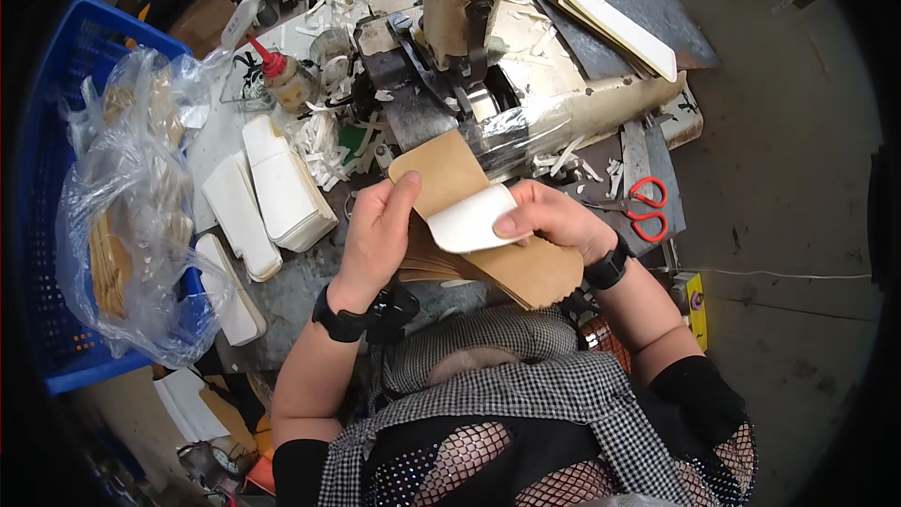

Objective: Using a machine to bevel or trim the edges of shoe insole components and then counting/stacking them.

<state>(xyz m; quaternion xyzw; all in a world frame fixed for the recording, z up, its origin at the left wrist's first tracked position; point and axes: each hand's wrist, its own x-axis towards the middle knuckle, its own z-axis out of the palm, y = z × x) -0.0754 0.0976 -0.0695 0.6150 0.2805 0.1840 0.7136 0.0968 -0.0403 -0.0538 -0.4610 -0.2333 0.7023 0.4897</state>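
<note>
My left hand [375, 237] pinches a flat tan piece [446, 169] with rounded corners, thumb on top. My right hand [568, 221] grips a white rounded flap [474, 219] between thumb and fingers. Whether the flap is the tan piece's turned-over underside or a separate piece, I cannot tell. Just below, a fanned stack of tan pieces [537, 272] lies under both hands, close to my apron; my right fingers partly hide it. Beyond the hands stands a machine with a beige column [460, 9], its working end close to the tan piece's far edge.
Stacks of white pieces [286, 192] lie left of my hands. At far left, a blue crate [56, 357] carries a clear plastic bag [141, 197]. Red-handled scissors [648, 209] rest at right. A red-tipped bottle [286, 84] stands among white scraps [324, 145].
</note>
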